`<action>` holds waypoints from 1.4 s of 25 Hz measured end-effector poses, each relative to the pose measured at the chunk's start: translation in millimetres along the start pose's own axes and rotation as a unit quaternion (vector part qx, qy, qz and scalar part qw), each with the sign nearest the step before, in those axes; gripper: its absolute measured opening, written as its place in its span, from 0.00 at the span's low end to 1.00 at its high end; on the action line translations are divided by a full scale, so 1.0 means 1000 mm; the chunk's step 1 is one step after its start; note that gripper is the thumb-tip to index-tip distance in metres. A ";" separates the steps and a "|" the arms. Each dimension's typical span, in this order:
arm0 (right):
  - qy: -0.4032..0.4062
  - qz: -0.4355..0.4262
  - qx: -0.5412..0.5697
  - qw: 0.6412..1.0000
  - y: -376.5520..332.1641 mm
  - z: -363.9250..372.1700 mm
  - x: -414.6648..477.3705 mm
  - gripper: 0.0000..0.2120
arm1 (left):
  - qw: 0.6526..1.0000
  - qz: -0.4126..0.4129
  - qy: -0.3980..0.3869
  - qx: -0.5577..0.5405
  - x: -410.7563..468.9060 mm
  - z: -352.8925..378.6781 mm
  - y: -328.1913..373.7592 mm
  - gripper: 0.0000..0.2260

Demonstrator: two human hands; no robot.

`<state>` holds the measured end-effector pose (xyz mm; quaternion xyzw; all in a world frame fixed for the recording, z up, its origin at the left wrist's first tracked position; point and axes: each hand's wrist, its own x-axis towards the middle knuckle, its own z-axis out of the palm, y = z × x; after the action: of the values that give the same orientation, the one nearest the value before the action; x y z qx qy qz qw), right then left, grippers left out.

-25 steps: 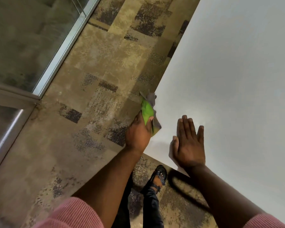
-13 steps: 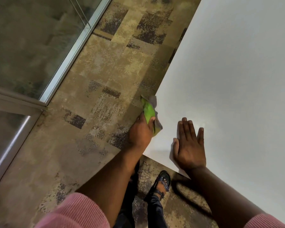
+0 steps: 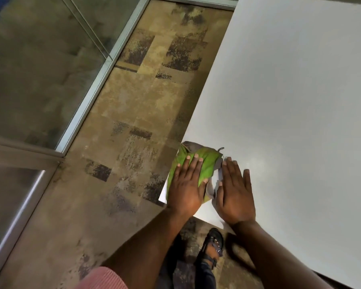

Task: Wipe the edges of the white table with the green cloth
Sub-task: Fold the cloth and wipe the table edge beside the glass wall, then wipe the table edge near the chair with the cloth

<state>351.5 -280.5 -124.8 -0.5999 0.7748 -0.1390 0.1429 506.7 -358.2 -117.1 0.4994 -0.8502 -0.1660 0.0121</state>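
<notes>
The white table (image 3: 290, 105) fills the right side, its near-left corner just below my hands. The green cloth (image 3: 206, 161), grey on its underside, lies crumpled on the tabletop at the left edge near that corner. My left hand (image 3: 186, 188) presses flat on the cloth with fingers spread, part of the cloth hidden under the palm. My right hand (image 3: 236, 192) lies flat on the table right beside it, fingers apart, its thumb side touching the cloth's grey fold.
Patterned brown carpet (image 3: 133, 132) runs along the table's left edge. A glass partition with a metal frame (image 3: 88, 97) stands further left. My foot in a black sandal (image 3: 212, 247) is on the floor below the table corner.
My left hand has come up from the table's side edge onto the tabletop and flattened over the cloth, which has spread out. My right hand stays flat, now next to the cloth.
</notes>
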 end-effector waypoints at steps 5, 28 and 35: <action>0.019 0.000 0.000 1.000 0.001 0.003 0.000 0.29 | 0.999 0.031 -0.009 0.027 0.022 -0.001 -0.004 0.29; 0.172 0.412 0.042 0.894 -0.168 0.035 -0.044 0.29 | 0.868 0.405 -0.254 -0.133 0.018 -0.056 -0.077 0.30; 0.057 0.416 -0.054 0.906 -0.190 0.062 0.020 0.36 | 0.893 0.419 -0.167 -0.001 0.119 -0.069 -0.081 0.26</action>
<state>540.1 -348.4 -109.0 -0.2205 0.9673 -0.0589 0.1105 528.1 -513.9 -93.2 0.0621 -0.9699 -0.2275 -0.0608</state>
